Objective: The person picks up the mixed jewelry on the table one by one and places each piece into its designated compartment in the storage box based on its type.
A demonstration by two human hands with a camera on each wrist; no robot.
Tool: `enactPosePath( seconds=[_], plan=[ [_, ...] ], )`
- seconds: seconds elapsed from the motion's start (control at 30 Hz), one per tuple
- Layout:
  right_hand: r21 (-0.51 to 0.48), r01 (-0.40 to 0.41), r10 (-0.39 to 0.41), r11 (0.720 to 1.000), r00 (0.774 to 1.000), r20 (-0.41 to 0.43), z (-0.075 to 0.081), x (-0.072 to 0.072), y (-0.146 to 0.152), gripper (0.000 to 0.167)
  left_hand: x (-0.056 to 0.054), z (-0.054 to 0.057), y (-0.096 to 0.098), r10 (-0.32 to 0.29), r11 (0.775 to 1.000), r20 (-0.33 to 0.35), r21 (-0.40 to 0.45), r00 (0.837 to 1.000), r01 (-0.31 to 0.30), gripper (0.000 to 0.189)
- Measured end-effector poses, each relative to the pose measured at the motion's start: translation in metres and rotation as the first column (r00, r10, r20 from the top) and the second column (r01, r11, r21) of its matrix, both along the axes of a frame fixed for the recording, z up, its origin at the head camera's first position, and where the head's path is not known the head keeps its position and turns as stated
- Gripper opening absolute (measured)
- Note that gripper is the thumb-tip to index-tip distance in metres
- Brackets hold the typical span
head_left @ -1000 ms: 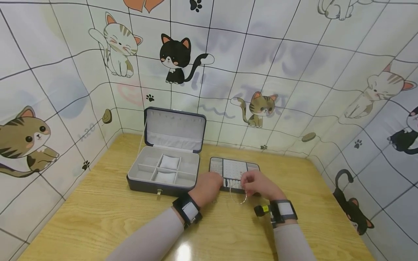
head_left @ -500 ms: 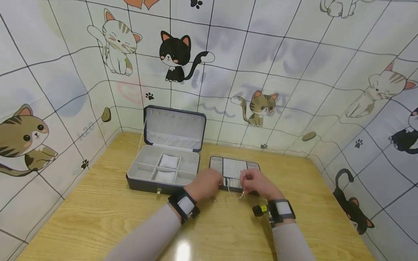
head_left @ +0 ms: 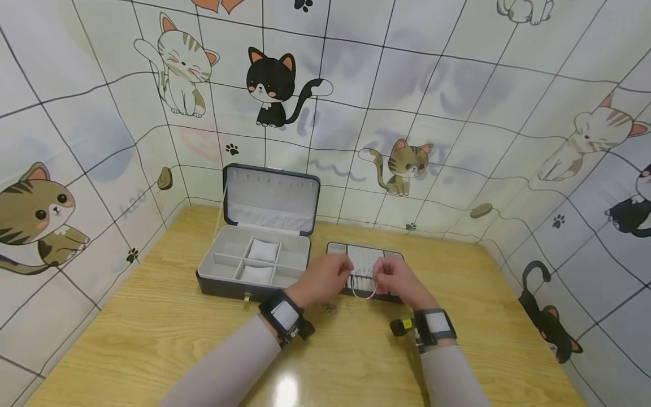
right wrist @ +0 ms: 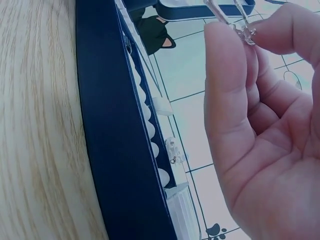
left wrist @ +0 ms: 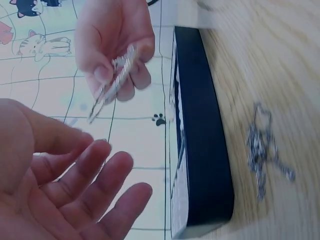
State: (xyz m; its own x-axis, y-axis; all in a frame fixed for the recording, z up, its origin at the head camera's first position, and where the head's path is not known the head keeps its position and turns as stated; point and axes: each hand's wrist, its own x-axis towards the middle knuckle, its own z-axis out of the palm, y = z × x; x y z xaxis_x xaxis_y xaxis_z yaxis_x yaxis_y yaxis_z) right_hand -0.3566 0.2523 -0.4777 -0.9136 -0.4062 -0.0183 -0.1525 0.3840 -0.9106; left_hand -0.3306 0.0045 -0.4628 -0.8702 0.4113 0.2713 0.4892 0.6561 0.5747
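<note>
My right hand [head_left: 402,281] pinches a thin silver bangle [head_left: 364,296] between thumb and index finger, above the front of the small jewellery tray [head_left: 337,249]. The bangle [left wrist: 123,72] stands edge-on in the left wrist view. Close by its left side is my left hand [head_left: 322,278], thumb and index tip near each other, the other fingers loosely bent. In the left wrist view a small gap parts those fingertips [left wrist: 102,145] from the bangle. The tray has a dark blue side wall [right wrist: 115,125] and white ring rolls [right wrist: 146,111]. A crumpled silver chain [left wrist: 259,155] lies on the table before it.
Left of the tray stands a dark blue jewellery box [head_left: 224,289], lid [head_left: 272,198] raised, with small white cushions [head_left: 263,250] in two compartments. A sparkling piece [right wrist: 173,150] sits on the tray. Behind the wooden table [head_left: 152,316] hangs a cat-print cloth [head_left: 346,85].
The bangle has risen slightly and shifted left with my right hand. My left hand has moved up a little, and the chain beneath it shows more clearly.
</note>
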Motion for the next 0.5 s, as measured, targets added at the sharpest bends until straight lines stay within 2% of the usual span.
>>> enactPosePath(
  seconds=[0.17, 0.27, 0.5],
  plan=[
    [0.009, 0.027, -0.026, 1.000, 0.999, -0.026, 0.0003, 0.0001, -0.0018, 0.002, 0.0043, 0.0021, 0.0034, 0.010, 0.995, 0.053, 0.095, 0.999, -0.014, 0.018],
    [-0.002, 0.035, -0.035, 0.999, 0.999, -0.031, -0.0006, -0.0001, -0.0028, 0.003, 0.0069, 0.0027, 0.0059, 0.014, 0.991, 0.095, 0.134, 0.995, -0.027, 0.020],
    [-0.005, 0.036, -0.036, 0.999, 0.997, -0.062, -0.0027, -0.0012, -0.0091, 0.008, 0.0092, 0.0030, 0.0097, 0.041, 0.986, 0.143, 0.153, 0.989, -0.063, 0.021]
  ],
)
